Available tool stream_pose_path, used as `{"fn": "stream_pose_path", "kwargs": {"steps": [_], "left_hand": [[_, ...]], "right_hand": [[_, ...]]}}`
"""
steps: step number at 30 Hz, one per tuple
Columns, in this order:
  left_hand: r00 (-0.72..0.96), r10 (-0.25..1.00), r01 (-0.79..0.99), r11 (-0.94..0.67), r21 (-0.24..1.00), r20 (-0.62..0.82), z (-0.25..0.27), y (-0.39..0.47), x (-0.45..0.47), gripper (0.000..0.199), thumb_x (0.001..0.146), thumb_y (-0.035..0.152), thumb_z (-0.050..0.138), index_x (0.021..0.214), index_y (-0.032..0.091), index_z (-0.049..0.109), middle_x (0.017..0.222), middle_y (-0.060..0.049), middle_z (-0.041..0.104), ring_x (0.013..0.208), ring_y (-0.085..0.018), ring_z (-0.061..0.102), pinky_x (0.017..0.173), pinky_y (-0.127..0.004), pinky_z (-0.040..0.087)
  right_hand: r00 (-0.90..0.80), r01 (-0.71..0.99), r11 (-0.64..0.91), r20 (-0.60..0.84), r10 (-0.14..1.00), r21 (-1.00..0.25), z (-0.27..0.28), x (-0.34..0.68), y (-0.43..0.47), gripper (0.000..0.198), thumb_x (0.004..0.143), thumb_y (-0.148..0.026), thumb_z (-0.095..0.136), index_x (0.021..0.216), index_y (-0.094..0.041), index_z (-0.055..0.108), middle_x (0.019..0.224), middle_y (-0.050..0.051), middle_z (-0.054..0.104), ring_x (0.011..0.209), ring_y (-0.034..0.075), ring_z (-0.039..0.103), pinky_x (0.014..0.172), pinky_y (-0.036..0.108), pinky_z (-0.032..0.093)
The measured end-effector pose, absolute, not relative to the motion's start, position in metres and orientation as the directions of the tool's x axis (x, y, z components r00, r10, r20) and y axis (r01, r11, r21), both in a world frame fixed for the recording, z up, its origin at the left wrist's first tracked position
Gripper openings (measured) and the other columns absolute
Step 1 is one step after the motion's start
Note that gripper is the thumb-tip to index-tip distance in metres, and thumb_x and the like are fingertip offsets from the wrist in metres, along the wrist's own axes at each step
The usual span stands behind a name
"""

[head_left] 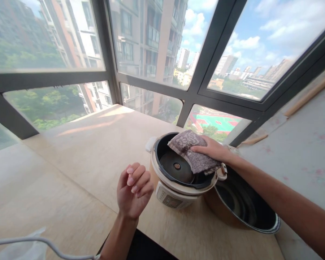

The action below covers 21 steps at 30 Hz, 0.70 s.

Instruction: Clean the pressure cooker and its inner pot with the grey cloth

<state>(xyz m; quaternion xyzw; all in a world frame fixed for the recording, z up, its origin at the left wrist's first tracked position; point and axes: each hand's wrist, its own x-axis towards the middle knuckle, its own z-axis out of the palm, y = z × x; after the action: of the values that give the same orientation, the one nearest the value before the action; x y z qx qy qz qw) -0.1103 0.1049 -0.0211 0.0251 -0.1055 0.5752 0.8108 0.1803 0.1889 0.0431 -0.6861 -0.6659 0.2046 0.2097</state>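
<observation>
My right hand grips a folded grey-brown towel with a pale leaf pattern, thumb on top and other fingers hidden. The towel lies over the right rim of an open electric pressure cooker and hangs partly inside. At the bottom of its dark interior a small round metal piece shows in the centre. Left of the cooker, my left hand is raised with its fingers curled in loosely, nothing seen in them. It is apart from the cooker.
A dark inner pot stands right of the cooker, under my right forearm. A white cord and clear plastic are at lower left. Windows border the pale wooden surface, with a patterned wall on the right.
</observation>
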Motion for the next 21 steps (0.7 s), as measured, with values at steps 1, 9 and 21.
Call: {"fn": "stream_pose_path", "kwargs": {"steps": [1,9,21], "left_hand": [[0.287,0.939,-0.953,0.300,-0.040,0.191,-0.019,0.110,-0.114,0.015,0.089,0.012,0.060,0.076,0.019,0.053,0.059,0.006,0.054,0.047,-0.006,0.050,0.040,-0.015,0.036],[-0.204,0.968,-0.703,-0.250,0.666,0.147,-0.021,0.177,-0.115,0.021,0.077,0.031,0.075,0.071,0.018,0.060,0.061,0.004,0.050,0.054,-0.009,0.046,0.051,-0.021,0.039],[-0.192,0.979,-0.186,-0.101,0.977,0.065,-0.052,0.238,-0.076,0.062,0.063,0.034,0.083,0.118,0.015,0.065,0.124,-0.014,0.066,0.118,-0.029,0.061,0.104,-0.040,0.044]], "right_hand": [[0.015,0.891,-0.033,-0.043,0.999,-0.453,0.040,0.177,0.195,0.062,0.077,-0.051,0.071,0.125,-0.013,0.060,0.123,0.015,0.068,0.108,0.033,0.064,0.091,0.041,0.049],[0.022,0.999,-0.031,-0.262,0.965,-0.030,0.021,0.137,0.221,0.052,0.086,-0.046,0.054,0.121,-0.007,0.052,0.115,0.027,0.067,0.103,0.041,0.067,0.080,0.045,0.051],[-0.331,0.935,0.354,-0.324,0.886,0.014,-0.004,0.071,0.225,0.064,0.082,-0.049,0.062,0.130,-0.007,0.052,0.116,0.025,0.067,0.098,0.038,0.070,0.076,0.044,0.057]]}}
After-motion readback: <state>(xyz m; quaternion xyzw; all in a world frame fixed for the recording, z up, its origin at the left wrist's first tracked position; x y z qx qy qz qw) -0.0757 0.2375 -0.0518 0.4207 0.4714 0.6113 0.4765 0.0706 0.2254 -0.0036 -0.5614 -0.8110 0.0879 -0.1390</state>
